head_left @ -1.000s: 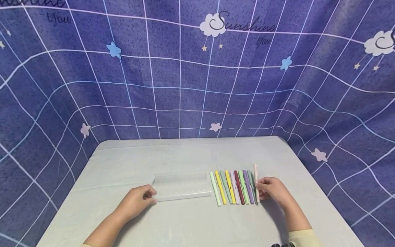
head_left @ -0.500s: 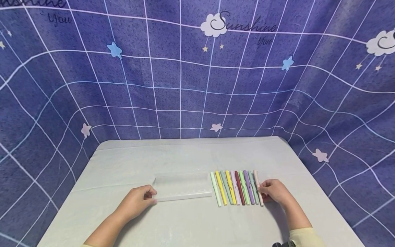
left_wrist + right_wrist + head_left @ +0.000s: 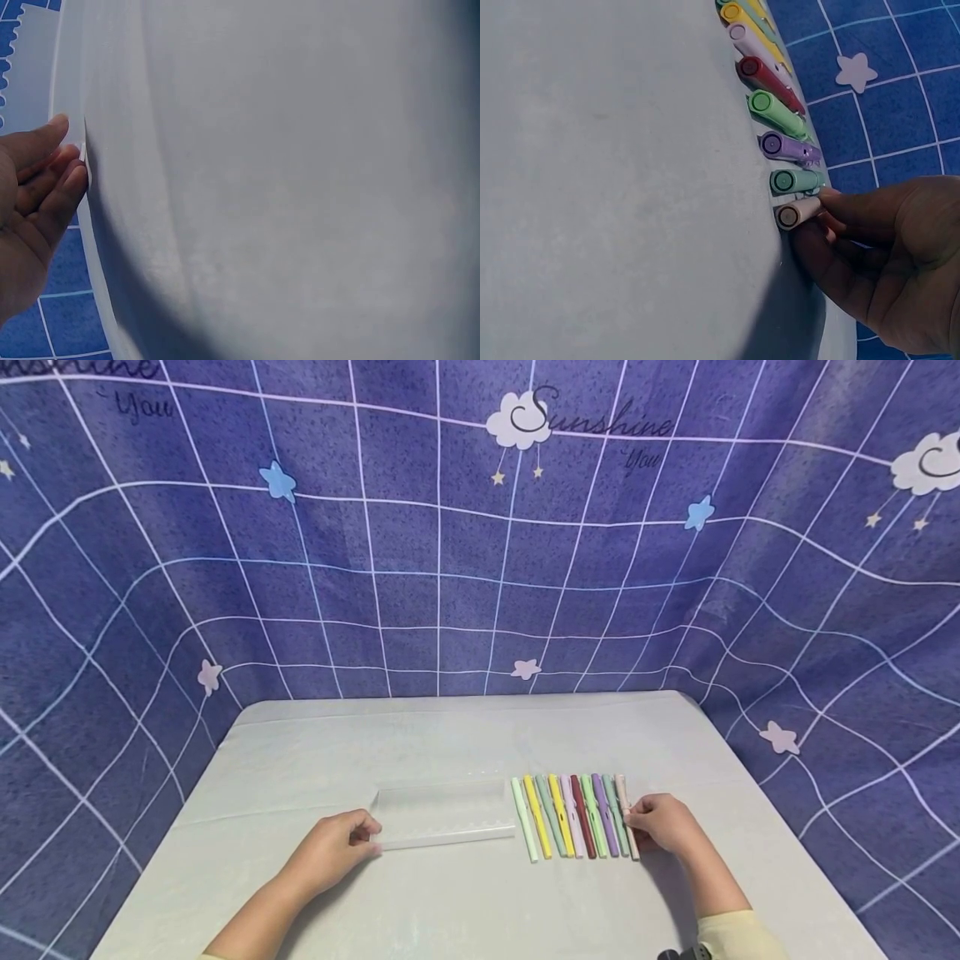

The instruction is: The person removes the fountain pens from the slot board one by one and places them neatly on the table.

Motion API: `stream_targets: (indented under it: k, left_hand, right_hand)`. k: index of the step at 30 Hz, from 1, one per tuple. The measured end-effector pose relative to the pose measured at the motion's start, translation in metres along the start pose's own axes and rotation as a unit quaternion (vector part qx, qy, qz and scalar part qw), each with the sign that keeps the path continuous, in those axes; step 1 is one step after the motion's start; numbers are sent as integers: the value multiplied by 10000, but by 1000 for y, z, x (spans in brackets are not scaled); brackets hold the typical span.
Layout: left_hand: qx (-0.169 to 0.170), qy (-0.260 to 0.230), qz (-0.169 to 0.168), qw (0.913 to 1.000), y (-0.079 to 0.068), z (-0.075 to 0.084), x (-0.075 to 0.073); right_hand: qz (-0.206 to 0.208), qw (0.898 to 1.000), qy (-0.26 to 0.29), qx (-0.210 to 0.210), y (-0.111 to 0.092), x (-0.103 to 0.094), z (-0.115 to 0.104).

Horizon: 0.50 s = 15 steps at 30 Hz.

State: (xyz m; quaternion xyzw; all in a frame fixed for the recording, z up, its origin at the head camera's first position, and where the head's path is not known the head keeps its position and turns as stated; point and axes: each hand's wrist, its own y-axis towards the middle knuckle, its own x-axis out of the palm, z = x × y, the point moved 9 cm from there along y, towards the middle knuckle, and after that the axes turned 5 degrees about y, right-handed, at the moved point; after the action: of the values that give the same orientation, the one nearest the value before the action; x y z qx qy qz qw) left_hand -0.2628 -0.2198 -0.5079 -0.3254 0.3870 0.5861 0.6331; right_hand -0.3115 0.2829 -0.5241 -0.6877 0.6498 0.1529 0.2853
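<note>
My left hand (image 3: pixel 345 847) pinches the left end of a clear plastic pen rack (image 3: pixel 442 837), which lies flat on the table. In the left wrist view the rack's scalloped edge (image 3: pixel 31 71) shows beyond the thumb. To the right of the rack, several colourful pens lie side by side, among them a yellow pen (image 3: pixel 537 817), a dark red pen (image 3: pixel 582 817) and a purple pen (image 3: pixel 789 148). At the right end of this row, my right hand (image 3: pixel 663 822) pinches a pale pink pen (image 3: pixel 799 213) between thumb and fingers. A teal pen (image 3: pixel 796 181) lies right beside it.
A pale cloth covers the table (image 3: pixel 450 910). Behind it and at both sides hangs a blue curtain (image 3: pixel 465 552) with a grid, stars and clouds. At the left end of the row lies a mint pen (image 3: pixel 524 820), close to the rack's right end.
The pale pink pen, earlier raised and overlapping the teal pen, has come down and to the right, now in line with the row. The left hand and rack have stayed still.
</note>
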Motion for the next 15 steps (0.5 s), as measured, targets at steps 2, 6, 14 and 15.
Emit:
stream_targets:
  k: [2, 6, 14, 15]
  left_hand:
    - [-3, -13, -4, 10000, 0, 0, 0]
    - [-6, -23, -8, 10000, 0, 1, 1]
    - [-16, -12, -19, 10000, 1, 0, -1]
    - [6, -41, -54, 10000, 1, 0, -1]
  right_hand:
    - [27, 9999, -95, 30, -1, -1, 0]
    - [39, 9997, -251, 59, 0, -2, 0]
    - [70, 9997, -227, 13, 2, -2, 3]
    - [88, 9995, -312, -14, 2, -2, 2]
